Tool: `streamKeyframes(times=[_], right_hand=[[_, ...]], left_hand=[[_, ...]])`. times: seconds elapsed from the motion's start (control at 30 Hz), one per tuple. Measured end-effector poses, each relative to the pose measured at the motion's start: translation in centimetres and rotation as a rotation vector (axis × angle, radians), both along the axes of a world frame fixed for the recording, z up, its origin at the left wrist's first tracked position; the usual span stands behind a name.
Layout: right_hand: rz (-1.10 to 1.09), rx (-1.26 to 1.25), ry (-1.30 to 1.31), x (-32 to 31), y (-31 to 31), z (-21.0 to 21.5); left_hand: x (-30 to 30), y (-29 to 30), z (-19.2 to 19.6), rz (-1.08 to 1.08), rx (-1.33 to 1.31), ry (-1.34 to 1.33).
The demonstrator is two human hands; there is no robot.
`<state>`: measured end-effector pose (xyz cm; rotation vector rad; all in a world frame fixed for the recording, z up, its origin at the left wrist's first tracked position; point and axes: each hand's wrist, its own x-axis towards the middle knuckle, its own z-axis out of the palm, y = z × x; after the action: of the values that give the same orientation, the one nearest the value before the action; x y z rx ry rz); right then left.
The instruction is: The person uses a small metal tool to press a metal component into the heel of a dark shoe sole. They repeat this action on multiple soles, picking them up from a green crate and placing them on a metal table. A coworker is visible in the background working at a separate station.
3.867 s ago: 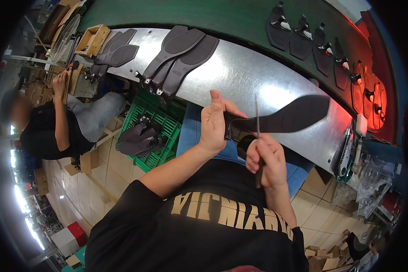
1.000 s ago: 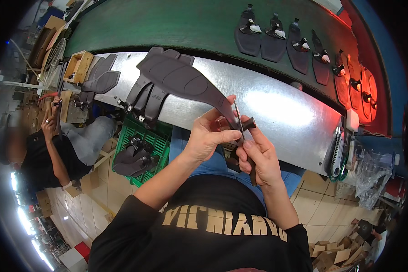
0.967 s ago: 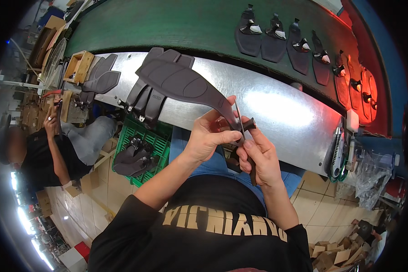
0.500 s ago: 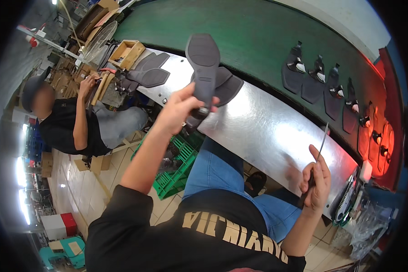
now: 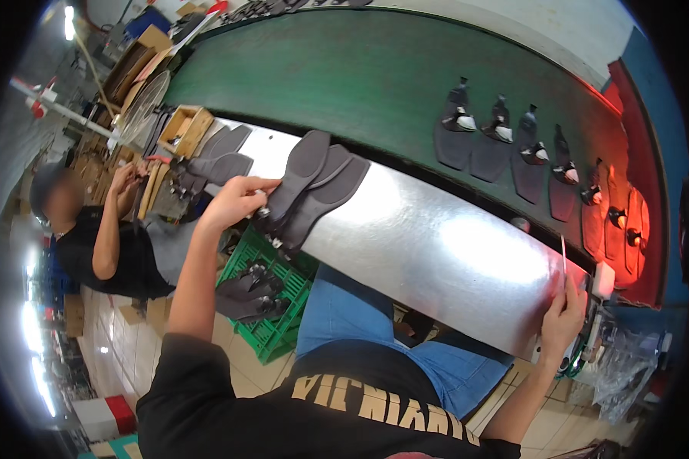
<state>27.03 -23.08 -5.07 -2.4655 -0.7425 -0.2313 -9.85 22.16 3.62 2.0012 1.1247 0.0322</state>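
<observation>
My left hand (image 5: 239,202) is closed on the edge of a dark grey sandal (image 5: 302,170) with a square-ended sole. That sandal lies sole-up against other dark sandals (image 5: 331,191) piled on the shiny metal ledge (image 5: 421,222). Their straps, at the end nearest me, are partly hidden. Over the ledge's right end, my right hand (image 5: 565,317) is closed around a thin, pale blade-like tool (image 5: 564,254) that points up and away from me. Its handle is hidden in the hand.
Beyond the ledge runs a green conveyor belt (image 5: 321,73), with several strapped sandals (image 5: 530,157) near a red-lit opening (image 5: 628,222). A green crate (image 5: 272,336) holding sandals stands below. A wooden box (image 5: 185,130) and a seated co-worker (image 5: 99,245) are at left.
My left hand has lowered the sandal from mid-air onto the pile, moving left and towards me. My right hand, with the tool, has shifted right. The whole view has tilted a little.
</observation>
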Motion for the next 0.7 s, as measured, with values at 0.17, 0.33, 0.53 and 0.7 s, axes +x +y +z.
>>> streamKeyframes(times=[0.17, 0.33, 0.53, 0.7], right_hand=[[-0.016, -0.135, -0.111, -0.1, 0.5, 0.3], [0.002, -0.112, -0.229, -1.4, 2.3, 1.6], [0.162, 0.185, -0.286, -5.0, 4.3, 0.5], [0.148, 0.253, -0.239, -4.5, 4.1, 0.4]], left_hand=[[5.0, 0.6, 2.2, -0.148, 0.579, 0.086], [18.0, 0.0, 0.4, -0.397, 0.442, -0.100], [32.5, -0.5, -8.4, -0.372, 0.562, -0.431], [33.3, -2.8, -9.1, -0.249, 0.473, -0.388]])
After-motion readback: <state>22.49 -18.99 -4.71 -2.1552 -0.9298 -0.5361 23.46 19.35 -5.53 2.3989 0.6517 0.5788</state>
